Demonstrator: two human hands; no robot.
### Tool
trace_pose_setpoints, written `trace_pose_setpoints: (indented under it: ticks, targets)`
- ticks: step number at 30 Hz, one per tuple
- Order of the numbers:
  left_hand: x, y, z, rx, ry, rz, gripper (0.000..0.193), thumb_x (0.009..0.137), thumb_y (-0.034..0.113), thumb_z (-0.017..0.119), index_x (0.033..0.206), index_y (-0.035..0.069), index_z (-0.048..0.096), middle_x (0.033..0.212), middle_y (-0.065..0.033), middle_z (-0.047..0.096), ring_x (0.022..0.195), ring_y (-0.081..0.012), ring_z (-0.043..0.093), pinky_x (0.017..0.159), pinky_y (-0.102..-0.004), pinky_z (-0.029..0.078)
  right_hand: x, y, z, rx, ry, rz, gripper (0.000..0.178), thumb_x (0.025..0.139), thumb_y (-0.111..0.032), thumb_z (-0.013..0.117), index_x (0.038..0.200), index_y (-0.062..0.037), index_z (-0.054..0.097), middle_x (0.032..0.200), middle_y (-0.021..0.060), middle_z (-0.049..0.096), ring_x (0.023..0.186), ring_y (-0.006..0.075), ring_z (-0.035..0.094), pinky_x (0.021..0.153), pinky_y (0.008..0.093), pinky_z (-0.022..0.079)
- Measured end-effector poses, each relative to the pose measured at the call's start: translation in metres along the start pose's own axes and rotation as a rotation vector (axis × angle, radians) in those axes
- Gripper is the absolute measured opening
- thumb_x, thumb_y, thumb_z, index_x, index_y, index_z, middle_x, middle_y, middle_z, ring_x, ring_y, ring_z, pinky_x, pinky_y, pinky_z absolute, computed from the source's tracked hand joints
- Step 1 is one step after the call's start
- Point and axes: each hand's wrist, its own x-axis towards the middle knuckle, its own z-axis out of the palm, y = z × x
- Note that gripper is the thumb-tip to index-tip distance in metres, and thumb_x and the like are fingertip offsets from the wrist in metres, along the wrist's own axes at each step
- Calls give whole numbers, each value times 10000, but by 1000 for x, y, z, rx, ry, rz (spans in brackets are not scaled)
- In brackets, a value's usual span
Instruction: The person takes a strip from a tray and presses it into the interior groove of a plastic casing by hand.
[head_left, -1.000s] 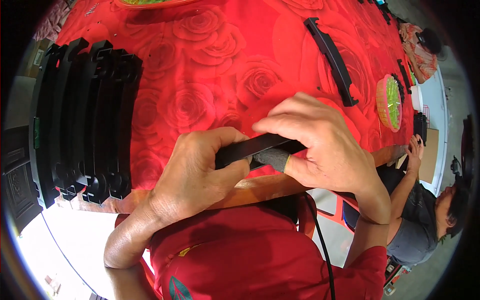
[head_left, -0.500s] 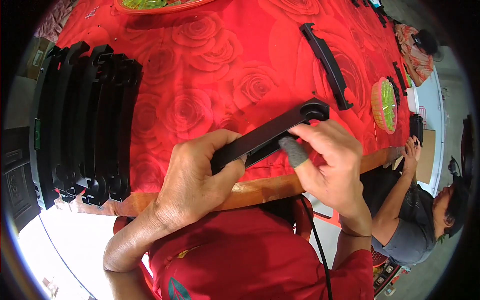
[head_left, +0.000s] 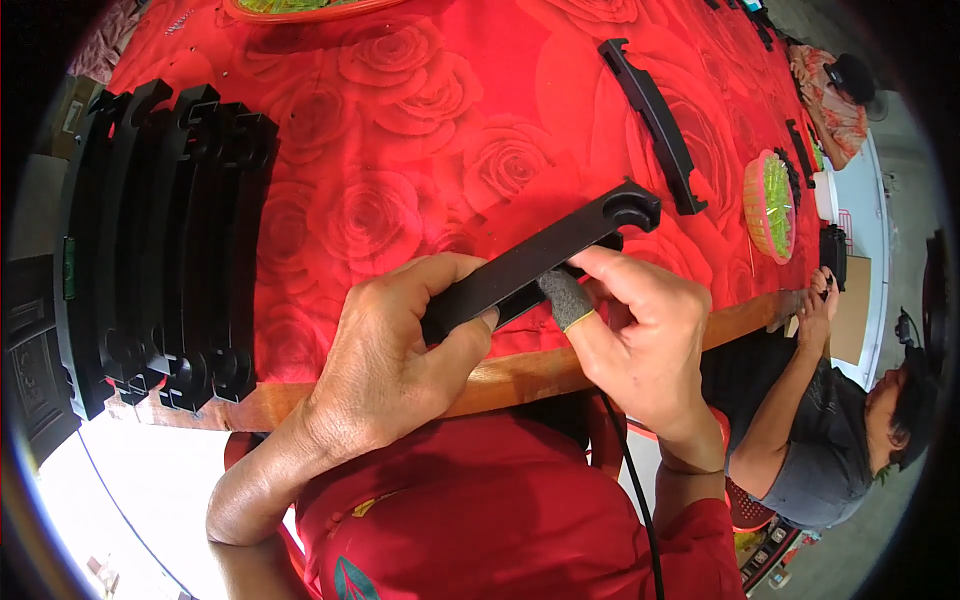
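View from the head camera, looking down on a worktop (head_left: 520, 375) covered with a red rose-patterned cloth (head_left: 400, 130). The left hand (head_left: 395, 365) grips the near end of a long black plastic bar (head_left: 540, 262), its fingers clenched round the bar and the thumb laid along the side facing the person. The bar is held just above the cloth near the worktop's wooden front edge and slants up to the right, ending in an open rounded hook that points away from the person. The right hand (head_left: 640, 335) meets the bar near its middle: the index finger lies across the lower edge, while the thumb, capped with a grey fabric finger cot (head_left: 564, 298), presses against the underside, so these fingers pinch the bar lightly rather than wrap it. At the left of the worktop, a row of similar black bars (head_left: 165, 240) lies side by side, well apart from the hands. A single black bar (head_left: 655, 125) lies alone on the cloth beyond the held one, and a woven basket of green pieces (head_left: 770, 205) sits farther right. At the right edge, another person in a grey top (head_left: 815, 450) sits with hands raised near the worktop's corner.
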Motion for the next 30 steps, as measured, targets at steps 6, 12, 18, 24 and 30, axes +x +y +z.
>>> trace_pose_setpoints:
  ticks: [6,12,18,24,30]
  targets:
    - [0,5,-7,-110,-52,-63,238,951,59,680,1166,-38,708,739,-26,593,677,-68,549,578,-287,427,5,7,2,-123,101,-277,302,795,-73,873,1079,-29,778,797,108,726,656,275,691,575,383,527]
    - [-4,12,-20,17,-105,-214,257,971,80,680,1203,-29,706,786,44,589,717,-27,508,609,-235,401,22,-9,-16,-316,51,-531,439,682,-66,883,1113,-33,808,1003,102,737,861,272,644,718,385,520]
    - [-2,8,-17,54,-135,-102,166,902,55,678,1031,-34,732,665,-96,602,604,-107,565,537,-327,437,45,9,-12,-156,-446,-462,408,691,-58,772,1098,-39,779,947,98,723,889,310,673,770,420,538]
    - [-1,-1,-16,63,-81,-49,167,884,50,681,1019,-31,738,665,-104,621,600,-112,579,542,-324,453,54,12,-3,-49,-541,-356,256,731,-94,773,982,-43,760,784,112,667,809,337,669,688,473,511]
    - [2,4,-21,103,-146,-140,251,859,10,658,1094,-34,734,774,20,632,737,-23,547,623,-241,454,53,13,0,-24,-566,-304,318,703,-52,774,1018,-33,744,840,98,684,792,300,664,687,395,519]
